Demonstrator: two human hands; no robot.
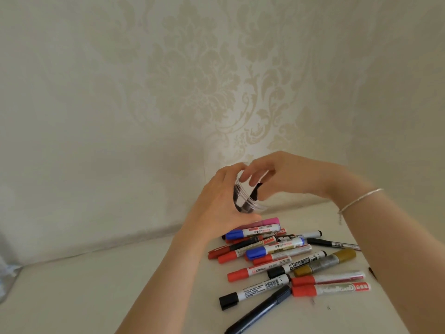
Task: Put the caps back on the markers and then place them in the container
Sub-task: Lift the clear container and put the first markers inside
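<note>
A clear plastic container (pixel 250 201) with dark patches is tilted in the air, its opening turned to the right. My left hand (pixel 216 201) grips it from the left side. My right hand (pixel 284 177) reaches over its rim, fingers curled at the opening, with something dark at the fingertips. Below lies a pile of several markers (pixel 284 256) on the white table (pixel 96 297): red, blue, black, one gold marker (pixel 325 263) and one pink marker (pixel 339 221). Most in the pile show caps.
A patterned cream wall (pixel 192 80) rises right behind the table. The table's right edge runs close to the markers. A small dark bit (pixel 372 272) lies at that edge. A silver bracelet (pixel 358 201) hangs on my right wrist.
</note>
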